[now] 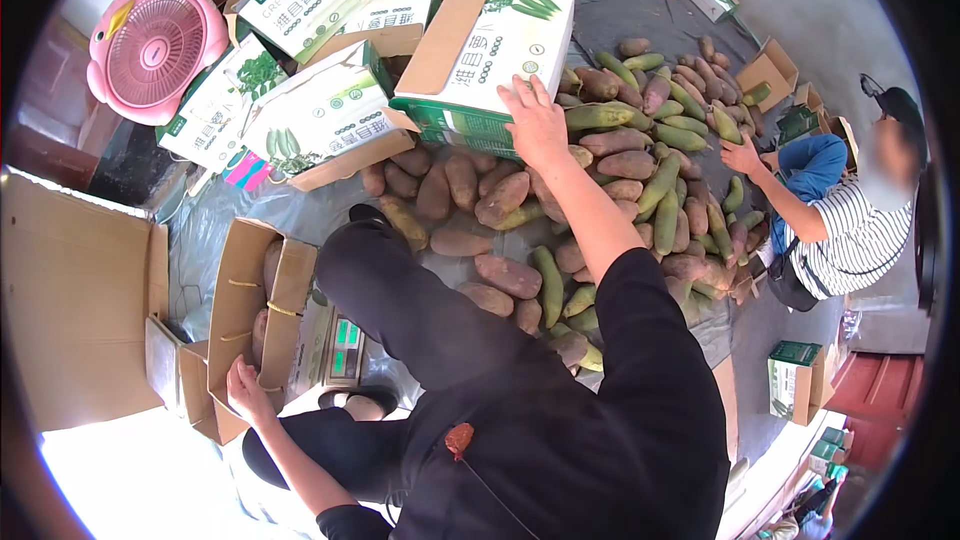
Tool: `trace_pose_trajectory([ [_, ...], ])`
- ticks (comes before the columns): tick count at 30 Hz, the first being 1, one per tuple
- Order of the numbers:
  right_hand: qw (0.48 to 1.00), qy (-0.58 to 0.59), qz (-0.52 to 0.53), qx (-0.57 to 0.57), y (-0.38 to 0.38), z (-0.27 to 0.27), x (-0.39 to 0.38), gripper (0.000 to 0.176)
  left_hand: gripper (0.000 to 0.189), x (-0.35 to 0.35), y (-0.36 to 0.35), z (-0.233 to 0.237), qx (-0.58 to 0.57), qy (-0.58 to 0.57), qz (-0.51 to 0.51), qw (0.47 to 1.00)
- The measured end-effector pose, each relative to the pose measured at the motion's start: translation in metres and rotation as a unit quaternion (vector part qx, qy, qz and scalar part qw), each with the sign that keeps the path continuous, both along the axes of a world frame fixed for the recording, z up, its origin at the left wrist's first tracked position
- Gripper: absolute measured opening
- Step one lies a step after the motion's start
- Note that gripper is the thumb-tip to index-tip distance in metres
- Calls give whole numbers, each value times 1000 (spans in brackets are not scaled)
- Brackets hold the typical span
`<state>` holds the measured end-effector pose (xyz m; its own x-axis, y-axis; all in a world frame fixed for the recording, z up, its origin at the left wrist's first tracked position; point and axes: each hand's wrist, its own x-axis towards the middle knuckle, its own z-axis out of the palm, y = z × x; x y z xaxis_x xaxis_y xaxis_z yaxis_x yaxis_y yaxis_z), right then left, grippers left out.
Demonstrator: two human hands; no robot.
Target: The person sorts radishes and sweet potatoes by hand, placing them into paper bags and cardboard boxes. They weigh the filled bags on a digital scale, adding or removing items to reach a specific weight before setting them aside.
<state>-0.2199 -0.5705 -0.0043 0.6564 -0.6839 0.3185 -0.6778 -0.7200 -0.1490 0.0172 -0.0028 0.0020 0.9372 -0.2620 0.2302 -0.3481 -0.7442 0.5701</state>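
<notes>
My right hand (538, 122) rests with spread fingers on the side of a white and green printed radish carton (500, 45), which stands behind the heap. Down at the lower left, my left hand (250, 395) has its fingers curled at the near edge of an open brown cardboard box (235, 280). Inside that box lie a few reddish-brown roots (262, 330), partly hidden by its wall. Next to the box is a digital scale (345, 350) with a lit green display. Green and reddish long radishes (510, 275) are heaped on the floor in front of me.
More printed cartons (330, 110) and a pink fan (158, 45) stand at upper left. A large cardboard flap (80, 300) rises at the left. On the right a co-worker (850, 210) sits holding a green radish (725, 124). Another carton (795, 380) stands at lower right.
</notes>
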Motion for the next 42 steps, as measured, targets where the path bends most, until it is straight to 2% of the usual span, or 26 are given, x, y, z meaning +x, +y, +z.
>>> trace_pose_trajectory([
  [7, 1000, -15, 10, -16, -8, -3, -7, 56, 25, -2, 2, -3, 6, 11, 25, 1000],
  [14, 997, 0, -48, -55, -41, 8, -34, 51, 25, -5, -3, 1, -11, 10, 10, 1000],
  [20, 997, -22, -63, -39, -15, 4, -22, 53, 24, -4, -7, 2, -36, 28, 15, 999],
  [24, 998, -4, -50, -37, 8, -3, -15, 57, 25, 3, 1, -4, -1, 17, 2, 1000],
  [27, 998, -45, -18, -42, 19, -14, -21, 52, 27, -2, -5, -1, 14, 6, -2, 1000],
  [29, 998, -32, -3, -58, 27, -23, -28, 51, 27, 3, 1, -5, 22, 6, -14, 1000],
  [31, 998, -41, 7, -41, 36, -40, -41, 49, 27, 1, 0, -3, 26, 17, -14, 999],
  [34, 997, -1, -25, 71, 54, -82, -66, 43, 28, -1, -2, -3, 15, 24, -10, 1000],
  [35, 997, 3, -26, 77, 62, -98, -79, 43, 28, -2, -1, -3, 5, 21, -11, 1000],
  [37, 984, 61, -47, 159, 80, -123, -106, 41, 29, 2, 4, -6, 9, 22, -15, 1000],
  [38, 983, 65, -47, 163, 87, -134, -118, 41, 29, 3, 6, -9, 8, 21, -18, 1000],
  [40, 953, 182, -69, 230, 102, -153, -143, 46, 29, 3, 7, -8, 19, 26, -19, 999],
  [42, 933, 223, -80, 271, 115, -164, -164, 45, 29, 2, 5, -6, 29, 30, -20, 999],
])
